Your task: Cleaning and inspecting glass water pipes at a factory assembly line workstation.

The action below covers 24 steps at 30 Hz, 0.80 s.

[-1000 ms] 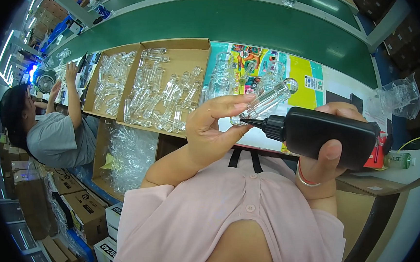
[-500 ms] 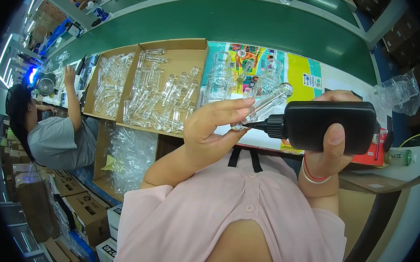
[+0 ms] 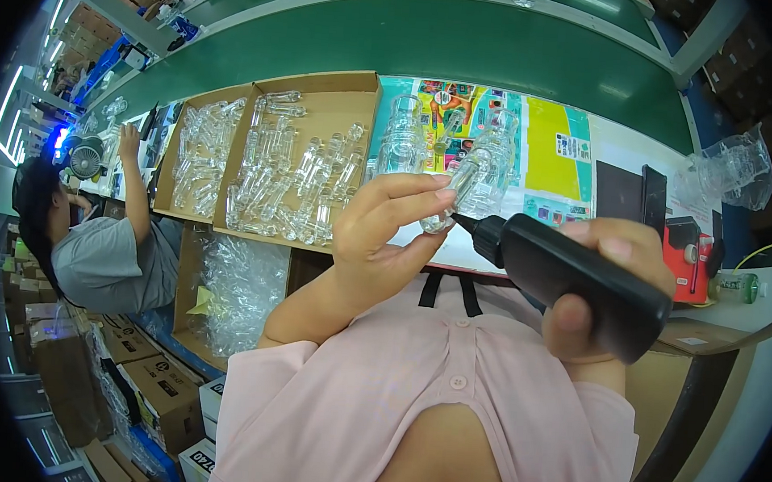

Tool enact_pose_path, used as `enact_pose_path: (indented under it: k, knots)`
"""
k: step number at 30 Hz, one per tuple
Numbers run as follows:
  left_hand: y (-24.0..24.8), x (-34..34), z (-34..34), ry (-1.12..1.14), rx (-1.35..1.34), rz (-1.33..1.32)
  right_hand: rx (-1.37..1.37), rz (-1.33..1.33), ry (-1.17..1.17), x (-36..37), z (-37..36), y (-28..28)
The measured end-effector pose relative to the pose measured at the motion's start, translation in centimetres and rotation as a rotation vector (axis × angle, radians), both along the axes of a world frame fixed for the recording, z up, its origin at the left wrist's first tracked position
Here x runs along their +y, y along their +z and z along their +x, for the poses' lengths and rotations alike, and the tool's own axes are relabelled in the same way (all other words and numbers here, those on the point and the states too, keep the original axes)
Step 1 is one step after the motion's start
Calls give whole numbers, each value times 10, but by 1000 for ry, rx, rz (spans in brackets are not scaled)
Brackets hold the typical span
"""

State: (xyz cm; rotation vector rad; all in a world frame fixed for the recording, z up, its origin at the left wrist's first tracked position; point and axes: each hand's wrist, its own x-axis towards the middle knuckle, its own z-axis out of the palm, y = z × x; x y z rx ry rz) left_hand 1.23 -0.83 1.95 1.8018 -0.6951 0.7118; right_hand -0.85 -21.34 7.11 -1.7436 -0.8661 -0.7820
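My left hand (image 3: 389, 230) pinches a clear glass tube piece (image 3: 464, 180) near its lower end, holding it tilted above the table's front edge. My right hand (image 3: 622, 253) is wrapped round a black squeeze bottle (image 3: 584, 286), thumb below and fingers over the top. The bottle slants, its thin dark nozzle pointing left at the tube's lower end, close to my left fingertips; whether it touches the glass I cannot tell. Just behind stand two larger clear glass vessels, the left one (image 3: 402, 139) apart and the right one (image 3: 503, 133) partly covered by the tube.
Left of my hands, a cardboard tray (image 3: 347, 89) holds several clear glass pieces. Below it sits a box of clear plastic wrap (image 3: 244, 285). To the right lie a red item (image 3: 689, 285) and a bagged glass vessel (image 3: 731, 176). At far left another person (image 3: 112, 249) works.
The black bottle has swung from level to slanted, its base dropping toward me. The glass tube has shifted slightly left and down, and my right fingers have come over the bottle's top.
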Motion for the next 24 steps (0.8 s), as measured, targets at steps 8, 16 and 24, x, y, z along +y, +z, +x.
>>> enact_pose_path:
  k: [8, 16, 24]
  knots:
    - [2, 2, 0, -52, 81, -58, -154, -163, -57, 4, -6, 6]
    - [8, 0, -14, -488, 648, -525, -157, 268, 25, 12, -11, -15]
    - [9, 3, -14, -627, 757, -598, -241, 258, 60, 12, -9, -16]
